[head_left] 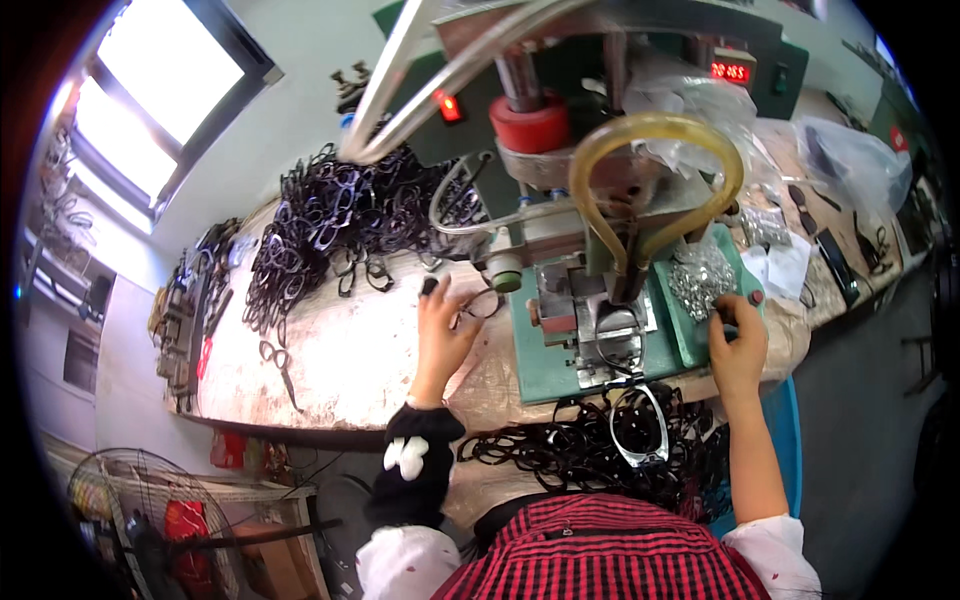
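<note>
My left hand (441,338) is over the table, left of the green press, with its fingers closed on a dark eyeglass frame (484,304). Something black covers one of its fingertips. My right hand (738,348) is at the right edge of a green tray (689,343) holding a pile of small shiny metal parts (702,281). Its fingers are curled together; whatever they pinch is hidden. Between the hands, another eyeglass frame (622,340) sits on the metal fixture (600,374) under the press head.
A big heap of dark eyeglass frames (335,215) lies at the back left. More frames (540,440) pile up before me, a white-edged one (640,430) on top. A yellowish hose (655,128) loops before the press (530,125). Plastic bags (850,160) lie at right.
</note>
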{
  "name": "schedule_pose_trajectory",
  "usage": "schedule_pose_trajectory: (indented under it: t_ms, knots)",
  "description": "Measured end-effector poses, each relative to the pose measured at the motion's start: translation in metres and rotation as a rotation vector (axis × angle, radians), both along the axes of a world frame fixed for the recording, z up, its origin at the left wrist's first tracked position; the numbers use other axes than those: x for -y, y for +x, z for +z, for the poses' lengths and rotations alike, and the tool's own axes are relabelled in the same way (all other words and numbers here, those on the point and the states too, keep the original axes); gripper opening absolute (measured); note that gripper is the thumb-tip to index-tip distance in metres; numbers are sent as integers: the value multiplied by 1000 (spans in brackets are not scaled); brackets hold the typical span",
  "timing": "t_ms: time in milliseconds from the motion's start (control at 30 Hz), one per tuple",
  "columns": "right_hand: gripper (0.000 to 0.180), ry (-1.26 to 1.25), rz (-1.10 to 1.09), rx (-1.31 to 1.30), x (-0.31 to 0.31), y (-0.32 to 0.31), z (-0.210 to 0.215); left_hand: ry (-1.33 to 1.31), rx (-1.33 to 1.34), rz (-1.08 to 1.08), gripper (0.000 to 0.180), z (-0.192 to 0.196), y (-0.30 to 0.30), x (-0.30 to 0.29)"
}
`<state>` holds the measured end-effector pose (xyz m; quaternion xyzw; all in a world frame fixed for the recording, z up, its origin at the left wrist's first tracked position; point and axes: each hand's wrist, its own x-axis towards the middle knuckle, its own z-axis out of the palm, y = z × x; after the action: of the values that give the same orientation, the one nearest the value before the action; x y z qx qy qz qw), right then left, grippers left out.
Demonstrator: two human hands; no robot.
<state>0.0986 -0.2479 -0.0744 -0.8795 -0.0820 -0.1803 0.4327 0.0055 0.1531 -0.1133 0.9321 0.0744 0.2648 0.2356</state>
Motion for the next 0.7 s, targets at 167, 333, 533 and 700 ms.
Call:
schedule_pose_trajectory:
  t_ms: [167,333,533,700]
  knots:
    - [15,-61,81,183,10,6,-3,7,-181,91,15,-17,21,-30]
    - [12,-47,64,172,0,17,12,212,-108,249,28,-1,113,-100]
    - [10,-26,-19,182,18,1,-4,277,-421,474,52,-41,102,-97]
    - [15,90,-74,107,47,-37,3,115,-539,307,42,4,17,-41]
